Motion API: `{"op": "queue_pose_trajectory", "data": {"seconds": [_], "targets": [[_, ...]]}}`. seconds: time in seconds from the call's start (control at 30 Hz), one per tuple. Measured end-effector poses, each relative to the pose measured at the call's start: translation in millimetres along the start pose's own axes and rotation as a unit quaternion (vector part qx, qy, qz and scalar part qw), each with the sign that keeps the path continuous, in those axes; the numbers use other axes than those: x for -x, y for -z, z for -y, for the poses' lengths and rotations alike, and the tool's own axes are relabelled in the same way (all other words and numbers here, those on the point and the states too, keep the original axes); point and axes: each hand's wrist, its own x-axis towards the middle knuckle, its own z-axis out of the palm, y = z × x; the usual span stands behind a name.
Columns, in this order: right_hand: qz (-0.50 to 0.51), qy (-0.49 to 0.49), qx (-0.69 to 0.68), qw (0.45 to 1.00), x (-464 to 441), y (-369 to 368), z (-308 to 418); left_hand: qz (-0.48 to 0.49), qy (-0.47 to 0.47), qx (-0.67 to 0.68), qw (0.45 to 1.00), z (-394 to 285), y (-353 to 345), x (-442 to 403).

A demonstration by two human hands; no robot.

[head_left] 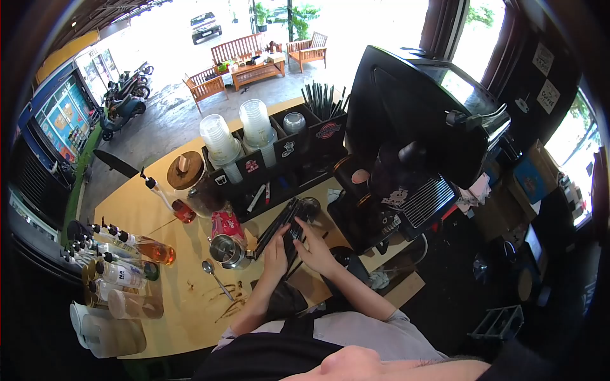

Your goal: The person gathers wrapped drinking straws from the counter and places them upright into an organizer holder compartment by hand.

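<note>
My left hand [276,255] and my right hand [314,249] are close together over the wooden counter, fingers around a bundle of thin black straws [277,223]. The bundle slants away from me, and its lower part is partly hidden by my fingers. Just left of my left hand stands a metal pitcher [227,252], with a pink packet [226,223] behind it. A spoon [217,278] lies on the counter near brown smears. Beyond my right hand is a small dark, round container [309,206].
A black organizer [292,150] holds stacked clear cups [256,124] and black straws. To the right stands a large coffee machine [406,127]. Pump bottles [149,247] line the left side, near a wooden-lidded jar [186,171] and a white-lidded pitcher [105,330].
</note>
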Motion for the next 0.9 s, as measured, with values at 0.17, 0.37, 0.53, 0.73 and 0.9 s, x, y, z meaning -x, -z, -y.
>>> {"op": "queue_pose_trajectory", "data": {"seconds": [0.17,0.37,0.53,0.73,0.9], "targets": [[0.197,-0.011,0.165,0.966,15,-1,-9,0.012,0.023,-0.057,0.998,-7,17,23],[0.261,-0.009,0.254,0.931,30,-29,-24,0.021,0.027,-0.079,0.996,1,30,34],[0.204,0.054,0.266,0.941,37,-36,-31,0.024,0.011,-0.067,0.997,10,38,39],[0.134,0.122,0.354,0.917,43,-38,-30,0.035,-0.007,-0.061,0.997,11,46,46],[0.146,0.143,0.354,0.913,43,-31,-29,0.064,-0.030,-0.101,0.992,9,47,50]]}}
